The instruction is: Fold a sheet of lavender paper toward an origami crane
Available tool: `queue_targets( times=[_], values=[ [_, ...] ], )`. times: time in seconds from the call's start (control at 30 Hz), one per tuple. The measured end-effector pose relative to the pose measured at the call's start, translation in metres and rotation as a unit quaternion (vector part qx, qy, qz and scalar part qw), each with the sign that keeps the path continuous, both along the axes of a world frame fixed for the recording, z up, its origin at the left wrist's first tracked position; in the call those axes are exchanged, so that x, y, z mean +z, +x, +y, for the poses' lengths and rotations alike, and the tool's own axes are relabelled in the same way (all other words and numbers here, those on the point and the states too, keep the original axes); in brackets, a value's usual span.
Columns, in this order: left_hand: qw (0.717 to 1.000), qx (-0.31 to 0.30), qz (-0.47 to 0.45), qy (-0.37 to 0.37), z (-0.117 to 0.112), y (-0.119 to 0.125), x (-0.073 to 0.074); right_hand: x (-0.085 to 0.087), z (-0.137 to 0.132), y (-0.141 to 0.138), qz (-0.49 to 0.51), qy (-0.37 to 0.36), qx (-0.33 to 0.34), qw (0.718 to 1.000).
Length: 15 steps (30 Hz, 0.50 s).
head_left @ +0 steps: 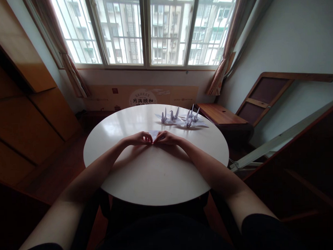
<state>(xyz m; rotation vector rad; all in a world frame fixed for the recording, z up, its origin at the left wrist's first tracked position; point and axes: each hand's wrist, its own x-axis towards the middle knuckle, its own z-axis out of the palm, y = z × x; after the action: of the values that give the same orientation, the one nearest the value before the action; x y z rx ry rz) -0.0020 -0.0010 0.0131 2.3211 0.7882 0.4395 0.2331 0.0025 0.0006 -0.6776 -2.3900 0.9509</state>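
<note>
A small sheet of pale paper (pixel 154 133) lies on the white round table (pixel 157 172), partly hidden behind my fingers. My left hand (pixel 141 138) pinches its near edge from the left, fingers curled. From the right, my right hand (pixel 165 137) grips the same edge, its fingertips almost touching those of the left. How the paper is folded beneath the fingers cannot be made out. Beyond my right hand stand several folded paper cranes (pixel 173 114), with wings spread and necks and tails pointing up.
A brown wooden side table (pixel 220 114) stands behind the round table on the right, near a leaning wooden frame (pixel 264 96). A printed cardboard panel (pixel 105 96) rests below the barred window (pixel 147 31). Wooden cabinets (pixel 24 119) line the left side.
</note>
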Motion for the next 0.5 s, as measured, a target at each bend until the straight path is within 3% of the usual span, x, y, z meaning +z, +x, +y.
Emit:
queue_targets(
  times=[0.5],
  values=[
    [0.999,0.028,0.029,0.007,0.0012,-0.0025,-0.0013,-0.0055,0.0021,-0.0088,-0.028,0.018,-0.087,0.996]
  ],
)
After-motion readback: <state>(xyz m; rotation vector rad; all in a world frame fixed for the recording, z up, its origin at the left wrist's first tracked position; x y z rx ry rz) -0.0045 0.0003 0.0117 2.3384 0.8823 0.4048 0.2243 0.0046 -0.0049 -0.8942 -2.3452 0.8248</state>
